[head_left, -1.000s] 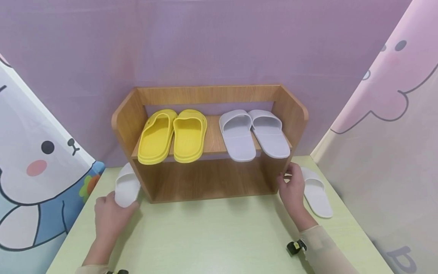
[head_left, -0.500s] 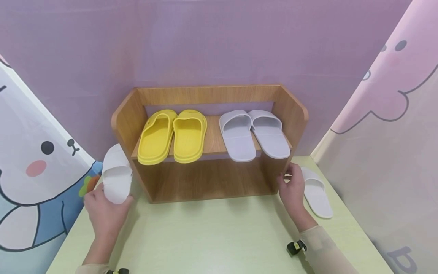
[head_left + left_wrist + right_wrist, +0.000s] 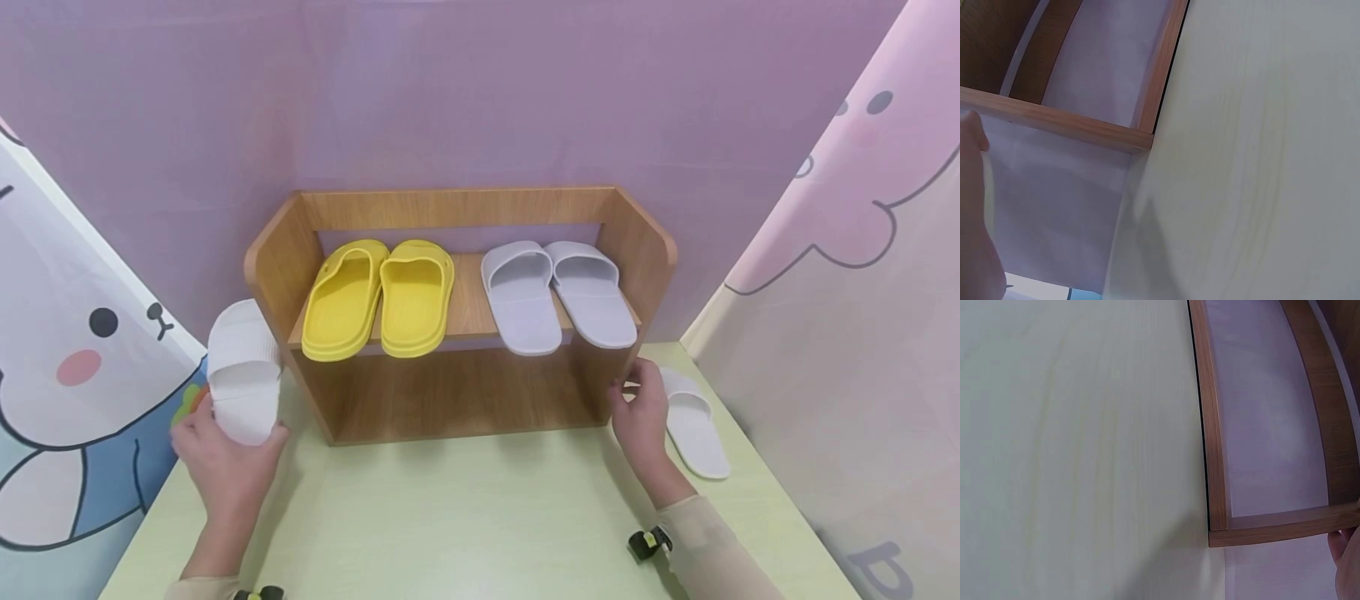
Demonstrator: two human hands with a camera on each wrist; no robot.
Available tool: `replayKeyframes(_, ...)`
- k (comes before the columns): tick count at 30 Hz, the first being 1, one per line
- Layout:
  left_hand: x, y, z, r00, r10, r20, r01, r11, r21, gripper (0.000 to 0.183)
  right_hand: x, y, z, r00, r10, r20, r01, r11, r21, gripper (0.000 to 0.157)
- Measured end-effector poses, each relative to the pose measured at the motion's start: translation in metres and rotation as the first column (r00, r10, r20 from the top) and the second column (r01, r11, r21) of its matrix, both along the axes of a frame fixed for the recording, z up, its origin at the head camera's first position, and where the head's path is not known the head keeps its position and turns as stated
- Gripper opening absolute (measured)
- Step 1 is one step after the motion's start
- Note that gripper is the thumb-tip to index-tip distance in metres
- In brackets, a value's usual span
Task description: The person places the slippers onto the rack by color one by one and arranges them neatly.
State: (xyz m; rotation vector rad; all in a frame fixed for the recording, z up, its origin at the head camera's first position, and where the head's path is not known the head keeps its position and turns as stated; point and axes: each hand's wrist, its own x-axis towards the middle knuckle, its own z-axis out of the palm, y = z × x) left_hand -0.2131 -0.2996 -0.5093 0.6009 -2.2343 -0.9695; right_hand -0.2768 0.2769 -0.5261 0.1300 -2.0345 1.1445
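Note:
In the head view my left hand pinches the sole end of a white slipper between thumb and fingers. The slipper is raised above the table, just left of the wooden shoe rack, its strap end pointing away. My right hand grips the front edge of the rack's right side panel; in the right wrist view the fingertips press against that panel's outer face. Another white slipper lies on the table right of that hand. In the left wrist view only part of my left hand shows.
On the rack's upper shelf sit a pair of yellow clogs at the left and a pair of pale lilac slippers at the right. The lower level has a wooden base. Purple cloth hangs behind the pale green table.
My left hand has lifted the white slipper off the table and shifted it left and upward, tilting its upper side more toward the camera. The right hand has stayed on the rack.

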Motion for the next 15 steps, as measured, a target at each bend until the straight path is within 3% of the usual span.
replayKeyframes(8, 0.0053, 0.0061, 0.0030, 0.986, 0.050, -0.160, -0.051, 0.999, 0.001, 0.111, 0.0001, -0.0007, 0.0004, 1.000, 0.003, 0.017, -0.003, 1.000, -0.006, 0.034)
replayKeyframes(15, 0.0069, 0.0086, 0.0042, 0.946, 0.066, -0.317, -0.062, 0.998, 0.023, 0.111, -0.0008, 0.0003, -0.0009, 1.000, 0.007, 0.003, -0.007, 1.000, -0.007, 0.033)
